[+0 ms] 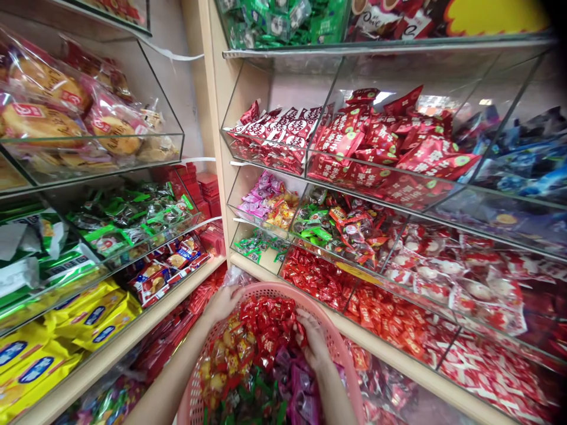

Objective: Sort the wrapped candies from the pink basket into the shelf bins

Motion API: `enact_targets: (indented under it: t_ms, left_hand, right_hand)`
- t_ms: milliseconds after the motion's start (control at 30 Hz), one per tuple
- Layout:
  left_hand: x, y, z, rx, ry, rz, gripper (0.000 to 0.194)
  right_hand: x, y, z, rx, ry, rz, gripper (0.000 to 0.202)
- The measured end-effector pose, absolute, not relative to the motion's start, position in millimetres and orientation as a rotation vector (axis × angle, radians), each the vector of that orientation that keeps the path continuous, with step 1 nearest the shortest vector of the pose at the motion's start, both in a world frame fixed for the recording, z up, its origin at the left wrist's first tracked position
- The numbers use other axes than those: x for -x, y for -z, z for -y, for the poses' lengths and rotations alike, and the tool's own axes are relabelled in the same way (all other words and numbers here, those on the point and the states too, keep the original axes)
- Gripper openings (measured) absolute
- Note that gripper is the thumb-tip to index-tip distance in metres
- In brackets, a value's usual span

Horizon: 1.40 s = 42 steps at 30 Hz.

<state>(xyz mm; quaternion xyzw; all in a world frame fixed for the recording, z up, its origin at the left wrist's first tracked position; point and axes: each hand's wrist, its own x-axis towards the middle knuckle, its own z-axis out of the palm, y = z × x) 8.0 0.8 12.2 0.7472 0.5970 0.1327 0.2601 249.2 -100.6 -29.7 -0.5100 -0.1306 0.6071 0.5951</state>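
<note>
We face glass-fronted sweet shelves (215, 88) meeting in a corner, their wooden lower edges flanking our pink plastic basket (346, 360), with little room beside its far rim. Our right hand (315, 343) is inside, fingers curled against red-wrapped sweets (270, 321); we cannot tell if they grip. Our left hand (224, 304) is at the left rim, its fingertips' hold unclear. We read "Dove" on brown-and-white packets (376, 23), top right, and 囍 on red-and-white packets (283, 131) below.
</note>
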Motion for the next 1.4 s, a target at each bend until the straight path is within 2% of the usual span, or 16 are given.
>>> enact_targets:
  t_ms: [167,433,767,1000,1133,1233,1400]
  left_hand:
    - [-6.6,-8.5,-1.8,-2.101,-0.409,-1.56,0.05]
    - [-6.1,-8.4,-2.7,-2.098,-0.405,-1.558,0.047]
    - [-6.6,-7.3,-3.0,-2.099,-0.387,-1.56,0.047]
    - [-5.6,-3.9,-4.1,-2.123,-0.4,-1.555,0.048]
    - [-5.5,-2.1,-4.3,-2.131,-0.4,-1.562,0.048]
    - [-5.5,-2.3,-4.2,-2.14,-0.405,-1.553,0.048]
    - [-5.8,-4.2,-4.7,-2.142,-0.399,-1.542,0.048]
  right_hand:
    - [-240.4,25.5,104.2,1.218,-1.492,0.348,0.03]
    - [-261.6,21.7,101.1,1.188,-1.351,0.198,0.034]
    - [-265.9,29.9,99.8,1.186,-1.41,0.411,0.031]
    - [-263.4,53.7,97.3,1.56,-1.104,0.751,0.039]
    - [-264.5,55.1,95.8,1.615,-0.955,0.76,0.041]
    - [-265.0,44.6,97.3,1.539,-1.031,0.65,0.036]
    - [-268.3,27.2,100.3,1.227,-1.38,0.233,0.025]
